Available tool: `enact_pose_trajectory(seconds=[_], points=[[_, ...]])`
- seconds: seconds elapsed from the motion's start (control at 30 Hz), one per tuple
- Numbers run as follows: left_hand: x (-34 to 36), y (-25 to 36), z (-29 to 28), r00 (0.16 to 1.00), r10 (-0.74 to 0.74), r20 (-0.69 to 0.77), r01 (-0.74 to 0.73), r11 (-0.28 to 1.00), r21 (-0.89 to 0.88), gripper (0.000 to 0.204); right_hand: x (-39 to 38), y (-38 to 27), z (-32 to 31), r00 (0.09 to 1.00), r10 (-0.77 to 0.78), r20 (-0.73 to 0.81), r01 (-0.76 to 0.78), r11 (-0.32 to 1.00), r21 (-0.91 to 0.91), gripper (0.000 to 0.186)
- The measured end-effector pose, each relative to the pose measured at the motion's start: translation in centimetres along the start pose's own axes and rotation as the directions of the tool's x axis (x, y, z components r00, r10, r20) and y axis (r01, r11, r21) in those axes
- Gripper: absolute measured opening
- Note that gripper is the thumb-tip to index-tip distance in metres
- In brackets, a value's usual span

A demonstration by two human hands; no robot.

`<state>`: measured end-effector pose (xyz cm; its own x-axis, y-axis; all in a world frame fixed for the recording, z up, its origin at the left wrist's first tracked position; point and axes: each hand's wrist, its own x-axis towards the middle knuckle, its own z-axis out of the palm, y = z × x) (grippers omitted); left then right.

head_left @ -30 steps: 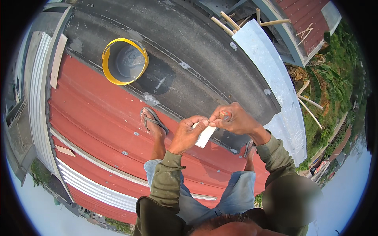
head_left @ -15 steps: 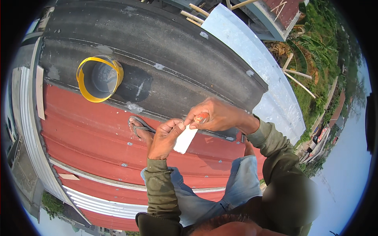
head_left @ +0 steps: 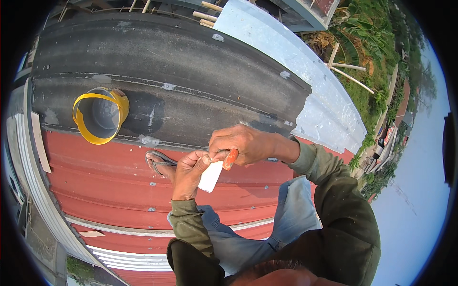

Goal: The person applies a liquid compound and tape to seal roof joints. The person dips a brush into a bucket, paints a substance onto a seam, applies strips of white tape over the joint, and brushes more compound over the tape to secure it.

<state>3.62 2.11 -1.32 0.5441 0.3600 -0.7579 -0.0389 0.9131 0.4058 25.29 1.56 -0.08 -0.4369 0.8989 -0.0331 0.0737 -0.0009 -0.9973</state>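
A white, flat, rectangular piece (head_left: 210,177), like a strip of cloth or sheet, hangs from my fingertips. My left hand (head_left: 186,175) pinches its upper edge between thumb and fingers. Right beside it, my right hand (head_left: 250,144) is closed round a tool with a worn orange-red handle (head_left: 230,159); the tool's other end is hidden. Fingertips of this hand meet the left ones near the strip's top edge. Both hands are in front of my body, above the red roof sheet (head_left: 119,176).
A yellow bucket (head_left: 125,106), grey inside, stands on the dark roof sheet (head_left: 191,62) to the left. My sandalled foot (head_left: 155,162) is on the red sheet. Beyond lies a silvery-blue metal sheet (head_left: 267,33), with bamboo poles (head_left: 353,78) and greenery past the roof's edge.
The view has shifted, so the bucket and roof appear further left. My right hand has turned, showing more of the orange-red handle. Both hands still hold the white piece.
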Motion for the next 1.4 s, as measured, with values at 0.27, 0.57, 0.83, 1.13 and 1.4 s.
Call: enact_pose_trajectory(seconds=[0.27,0.57,0.83,1.13,1.4], points=[[0.2,0.0,0.8,0.99,0.092,-0.108,-0.081,0.991,0.104,0.026,-0.8,2.0,0.6,0.991,0.09,-0.104,-0.093,0.995,-0.025,0.012],[0.1,0.2,0.5,0.965,0.216,-0.147,-0.168,0.944,0.285,0.025,0.3,1.9,0.5,0.985,0.152,-0.087,-0.152,0.988,0.003,0.015],[0.0,0.6,0.4,0.985,0.109,-0.131,-0.103,0.993,0.049,0.023,1.0,2.4,0.4,0.994,0.103,-0.027,-0.102,0.994,0.049,0.012],[0.2,0.8,0.2,0.972,0.159,-0.173,-0.11,0.959,0.261,0.022,1.7,2.1,0.2,0.994,0.109,-0.009,-0.109,0.993,-0.04,0.009],[0.3,0.1,-0.6,0.984,0.075,-0.161,-0.053,0.989,0.136,0.023,2.1,2.2,0.2,0.991,0.122,0.054,-0.121,0.992,-0.026,0.01]])
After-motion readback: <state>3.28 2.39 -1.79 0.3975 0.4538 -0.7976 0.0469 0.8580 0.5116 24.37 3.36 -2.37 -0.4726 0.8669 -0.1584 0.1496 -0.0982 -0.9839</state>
